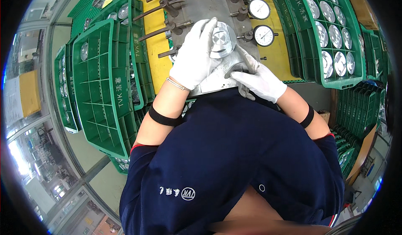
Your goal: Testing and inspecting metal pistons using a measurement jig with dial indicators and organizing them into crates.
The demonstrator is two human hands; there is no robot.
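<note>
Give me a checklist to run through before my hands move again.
1. Left hand on the round metal part: ok, gripping its left side.
2. Both hands gloved: ok, white gloves.
3. Right hand grip: cannot tell, fingers partly hidden.
4. Nearest dial gauge face uncovered: ok.
5. Its exact reading: cannot tell, too small.
6. Underside of the metal part: cannot tell, hidden.
</note>
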